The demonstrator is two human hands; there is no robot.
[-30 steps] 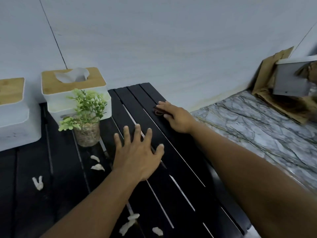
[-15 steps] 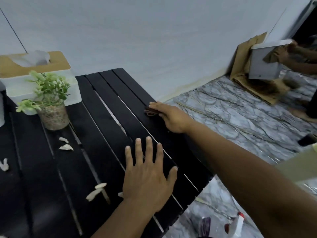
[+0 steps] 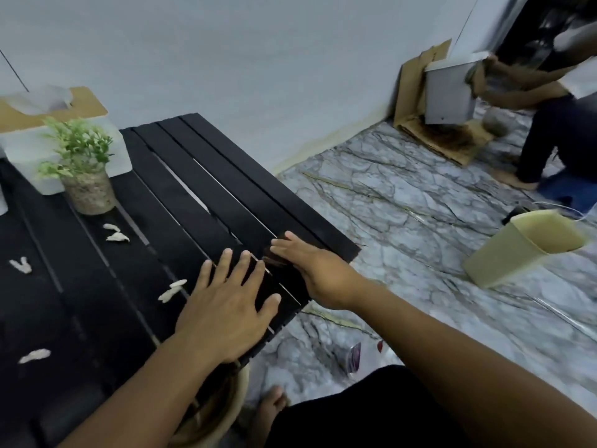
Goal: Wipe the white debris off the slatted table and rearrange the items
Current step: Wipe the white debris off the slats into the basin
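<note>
The black slatted table (image 3: 226, 195) fills the left half of the head view. Several white debris bits lie on it: two near the plant (image 3: 116, 236), one pair beside my left hand (image 3: 172, 290), others at far left (image 3: 21, 265) and front left (image 3: 35, 355). My left hand (image 3: 226, 305) rests flat on the slats near the table's front right corner, fingers spread. My right hand (image 3: 310, 263) lies at the right edge, its straight fingers pressing a small dark brown cloth-like thing (image 3: 274, 260) onto the slats.
A small potted plant (image 3: 85, 176) and a white tissue box with a wooden lid (image 3: 26, 124) stand at the table's back left. On the marble floor are a beige bin (image 3: 517, 250), a woven basket (image 3: 213, 415) under the table, and another person (image 3: 555, 124) at the far right.
My right hand has slid the brown thing along the right slats toward the table's near corner, close to my left hand. The view has swung right.
</note>
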